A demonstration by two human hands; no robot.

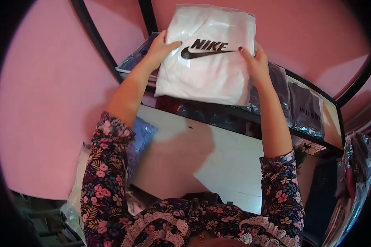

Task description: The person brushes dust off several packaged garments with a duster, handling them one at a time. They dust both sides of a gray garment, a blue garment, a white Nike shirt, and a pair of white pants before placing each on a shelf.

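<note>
A folded white garment in a clear plastic bag, printed with a black NIKE logo, is held up over a black-framed shelf. My left hand grips its left edge, thumb on the front. On the opposite edge my right hand holds it with the fingers bent over the bag. Both arms reach upward in floral sleeves.
Dark bagged garments lie stacked on the shelf to the right, and more bagged items sit under the white pack on the left. A white panel lies below the shelf. Pink wall is behind. A blue bagged item rests by my left elbow.
</note>
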